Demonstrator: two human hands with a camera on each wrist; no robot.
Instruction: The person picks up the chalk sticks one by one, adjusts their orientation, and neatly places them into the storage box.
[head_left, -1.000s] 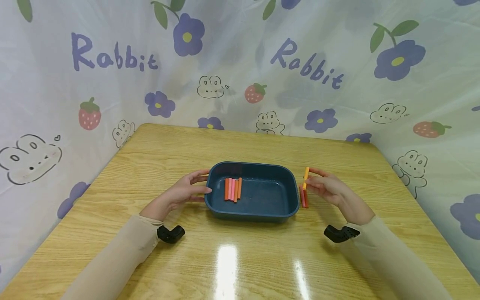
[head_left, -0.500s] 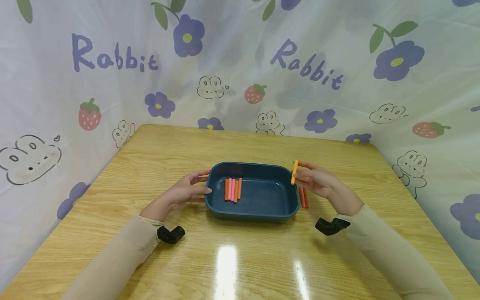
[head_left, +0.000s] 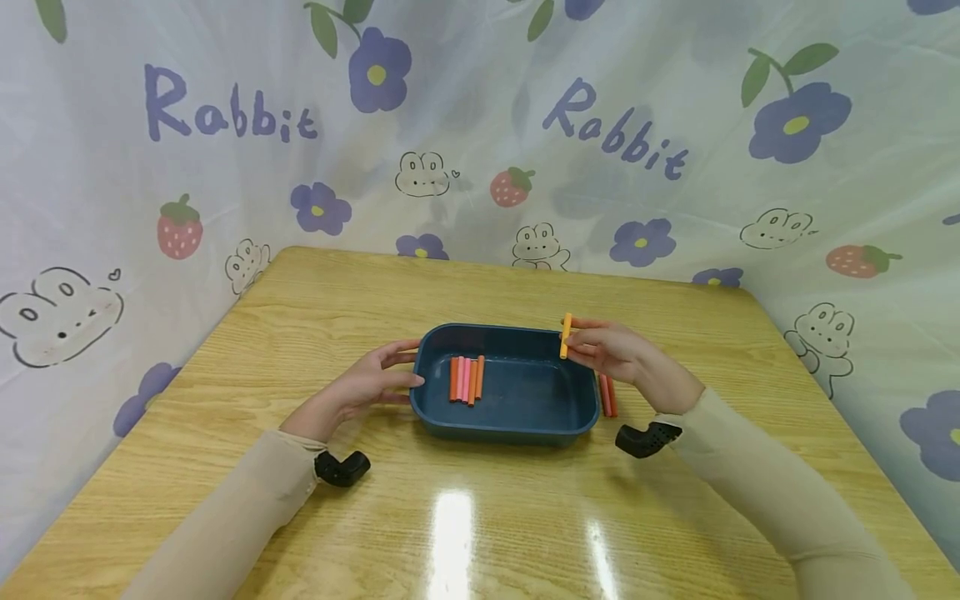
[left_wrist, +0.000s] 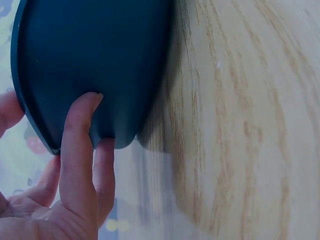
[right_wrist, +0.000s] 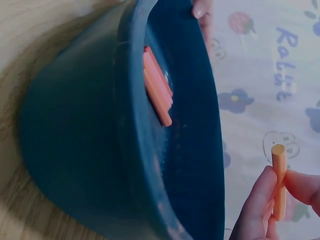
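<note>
My right hand (head_left: 617,350) pinches a yellow-orange crayon (head_left: 566,337) between thumb and fingertips, holding it upright over the right end of a dark blue plastic bin (head_left: 510,428). In the right wrist view the crayon (right_wrist: 279,182) shows a flat end. My left hand (head_left: 375,377) grips the bin's left end, its thumb over the rim. The left wrist view has its fingers (left_wrist: 80,150) against the bin's outer wall (left_wrist: 115,90). Inside the bin, toward its left, a row of several red, pink and orange crayons (head_left: 467,380) lies side by side.
Reddish crayons (head_left: 607,397) lie on the wooden table (head_left: 525,517) just outside the bin's right end, partly below the right hand. A white patterned cloth (head_left: 465,100) hangs behind the table. A black camera mount (head_left: 647,440) sticks out from the right wrist.
My right hand has moved left with the yellow-orange crayon, from beside the bin's right end to over its inside. The left hand and the bin stay put.
</note>
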